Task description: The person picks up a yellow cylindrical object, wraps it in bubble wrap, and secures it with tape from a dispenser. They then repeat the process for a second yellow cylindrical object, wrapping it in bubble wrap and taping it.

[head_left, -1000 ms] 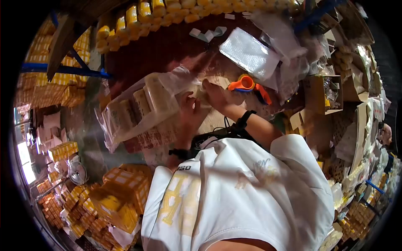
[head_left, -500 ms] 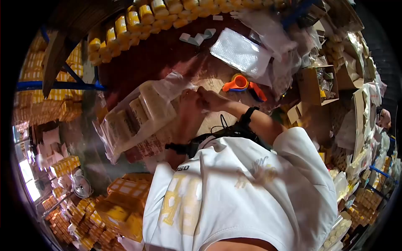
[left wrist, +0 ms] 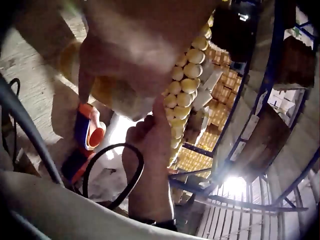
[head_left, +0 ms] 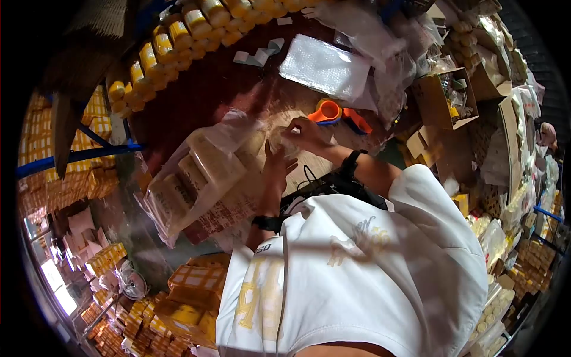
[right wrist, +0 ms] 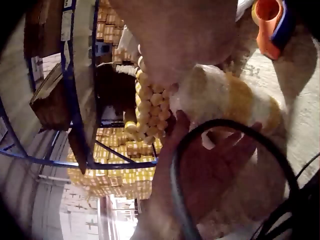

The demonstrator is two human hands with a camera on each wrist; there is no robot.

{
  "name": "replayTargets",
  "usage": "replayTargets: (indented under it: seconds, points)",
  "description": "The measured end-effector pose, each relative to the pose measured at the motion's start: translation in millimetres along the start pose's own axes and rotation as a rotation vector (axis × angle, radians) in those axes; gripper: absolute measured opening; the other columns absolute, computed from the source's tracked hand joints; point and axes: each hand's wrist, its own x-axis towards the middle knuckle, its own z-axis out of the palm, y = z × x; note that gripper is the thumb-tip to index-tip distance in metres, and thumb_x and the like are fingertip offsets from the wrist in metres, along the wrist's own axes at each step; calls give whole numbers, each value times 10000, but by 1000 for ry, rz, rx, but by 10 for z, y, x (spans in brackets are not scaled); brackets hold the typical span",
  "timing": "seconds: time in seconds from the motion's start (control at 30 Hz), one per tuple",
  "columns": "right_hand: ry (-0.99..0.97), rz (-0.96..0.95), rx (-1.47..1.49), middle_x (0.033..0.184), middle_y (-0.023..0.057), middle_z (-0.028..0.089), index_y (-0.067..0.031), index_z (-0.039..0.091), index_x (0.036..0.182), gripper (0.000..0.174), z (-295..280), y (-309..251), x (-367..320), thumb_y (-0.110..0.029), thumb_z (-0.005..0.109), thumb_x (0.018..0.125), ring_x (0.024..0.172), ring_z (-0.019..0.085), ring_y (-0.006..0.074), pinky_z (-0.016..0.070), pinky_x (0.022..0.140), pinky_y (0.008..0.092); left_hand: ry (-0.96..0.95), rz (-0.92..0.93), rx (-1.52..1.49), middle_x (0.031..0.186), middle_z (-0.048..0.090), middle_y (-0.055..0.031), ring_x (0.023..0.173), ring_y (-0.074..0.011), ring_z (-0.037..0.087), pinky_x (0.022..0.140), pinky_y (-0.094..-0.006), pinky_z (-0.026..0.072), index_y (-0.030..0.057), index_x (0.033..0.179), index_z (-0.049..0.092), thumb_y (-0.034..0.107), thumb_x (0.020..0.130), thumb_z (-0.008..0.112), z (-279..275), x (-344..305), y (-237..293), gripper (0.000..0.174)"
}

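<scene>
A roll wrapped in clear film with yellow bands lies between my hands over the worktable. In the head view my left hand is beside it with fingers spread. The right wrist view shows the left palm facing the roll, with straight fingers along its side. My right hand pinches the film at one end of the roll, thumb and forefinger together. From the left wrist, the right hand shows curled fingers right at that end. Left of the hands sits a clear plastic bag holding several pale wrapped packs.
An orange tape dispenser stands beyond the right hand. Behind it lies a sheet of bubble wrap. Rows of yellow-banded rolls line the table's far edge. An opened carton is at the right; a blue frame bar juts in at left.
My hands were close together half a second ago; now the left hand has drawn a little apart with fingers spread. The head view has turned slightly, and the bag stays at the left.
</scene>
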Motion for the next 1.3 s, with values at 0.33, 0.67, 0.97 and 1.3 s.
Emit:
replayTargets:
  seconds: [0.33, 0.67, 0.97, 1.3]
  points:
    - [-325, 349, 674, 959, -2, 538, -72, 559, 1013, 169, 72, 342, -1, -168, 677, 939, 891, 531, 114, 476, 749, 289, 245, 383, 21, 1427, 491, -186, 1236, -305, 565, 914, -396, 598, 60, 1549, 266, 316, 1013, 620, 328, -13, -23, 692]
    - [-122, 66, -1130, 1190, 135, 566, -33, 560, 1207, 438, -640, 1607, 485, -212, 677, 825, 1145, 544, 305, 433, 967, 443, 217, 299, -125, 1388, 504, -123, 1205, -271, 571, 909, -408, 613, 67, 1520, 339, 131, 914, 748, 144, 14, 124, 733]
    - [-276, -332, -501, 945, 140, 658, -50, 589, 1086, 354, -881, 1325, 584, -305, 738, 891, 982, 620, 377, 422, 927, 484, 245, 293, 32, 1300, 592, -149, 1071, -225, 650, 788, -346, 636, 14, 1458, 450, 135, 864, 797, 175, -162, 395, 698]
    - [-794, -468, -654, 846, 227, 648, -3, 597, 1118, 476, -1144, -834, 75, -413, 724, 913, 817, 657, 384, 497, 711, 446, 347, 438, 371, 1245, 654, -156, 1115, -268, 650, 810, -374, 597, 31, 1386, 522, 207, 763, 874, 96, -170, 409, 737]
